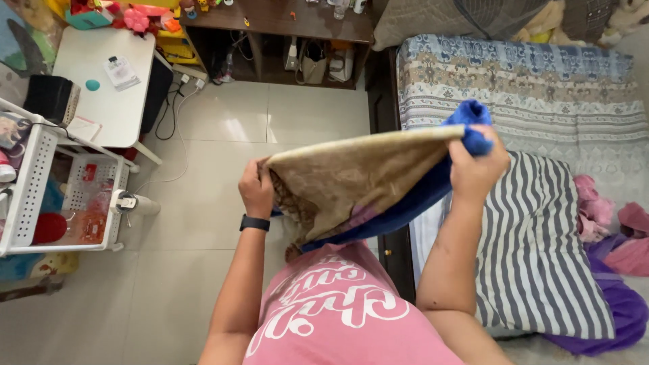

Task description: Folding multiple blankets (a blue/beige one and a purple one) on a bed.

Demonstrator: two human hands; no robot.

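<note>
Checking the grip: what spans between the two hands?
In the head view, a tan-and-blue cloth stretches between the left hand and right hand.

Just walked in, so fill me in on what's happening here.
A person in a pink shirt stands beside a bed, holding a tan and blue cloth stretched between both hands. The left hand pinches one corner, the right hand the other, raised a little higher. A striped fabric and pink and purple clothes lie on the bed.
</note>
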